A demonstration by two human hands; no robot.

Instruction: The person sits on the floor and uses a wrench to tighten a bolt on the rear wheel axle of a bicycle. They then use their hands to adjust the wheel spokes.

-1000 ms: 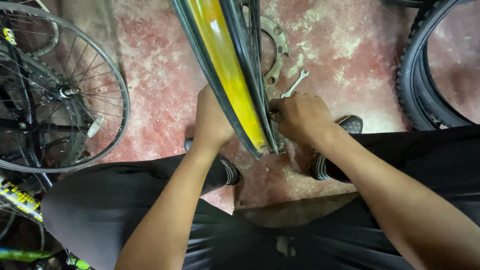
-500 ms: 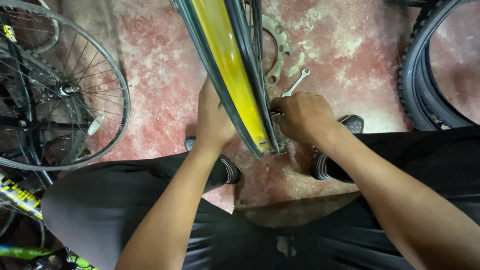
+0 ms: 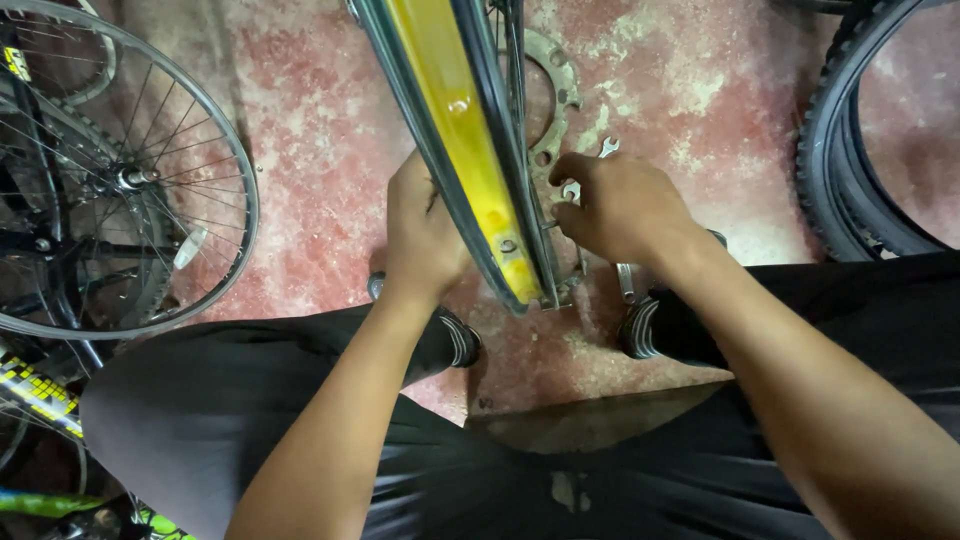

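My left hand (image 3: 420, 235) grips the upright wheel rim (image 3: 455, 140) between my knees; my right hand (image 3: 620, 205) is closed on a small spoke wrench (image 3: 571, 190) at its side; if it slips, it could round the nipple.

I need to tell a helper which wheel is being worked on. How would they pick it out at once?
Start from the red floor; the rim stands upright between the person's knees. The left hand braces it and the right hand works beside it. Its yellow inner strip marks it out from the spoked wheel nearby.
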